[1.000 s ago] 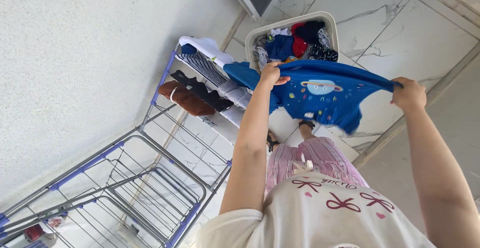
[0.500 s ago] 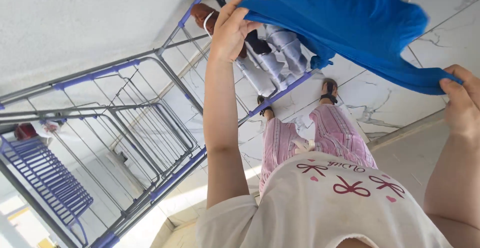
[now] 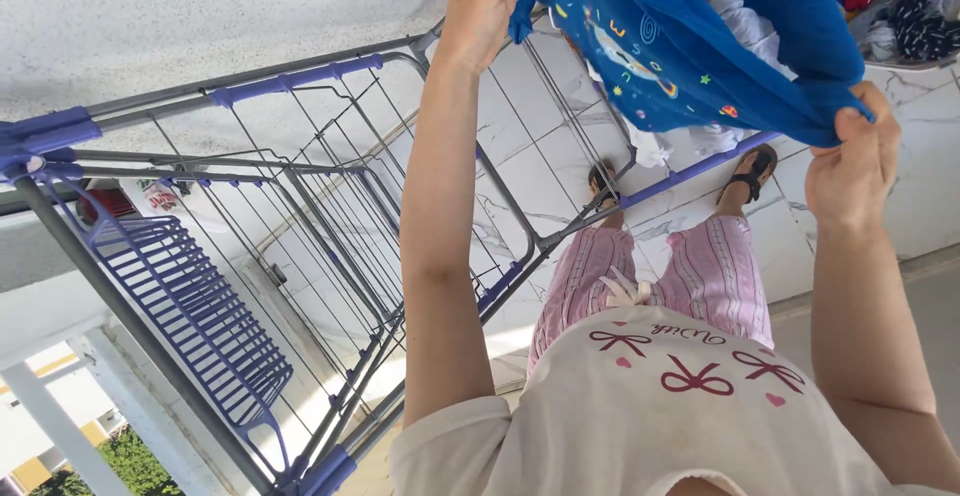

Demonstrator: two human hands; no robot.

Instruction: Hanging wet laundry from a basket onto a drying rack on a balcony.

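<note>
Stretched taut between left hand (image 3: 487, 1), fingers pinching one edge high over the drying rack (image 3: 300, 81), and right hand (image 3: 852, 161), closed on the other edge, blue printed shirt (image 3: 690, 41), long axis slanting across the rack's grey rails below.

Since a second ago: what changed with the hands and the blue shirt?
Both hands carried the blue shirt from over the laundry basket across to the drying rack; its printed side, hidden midway, faces the camera again. Left hand and right hand kept their grip on opposite edges throughout. Nothing was let go.
</note>
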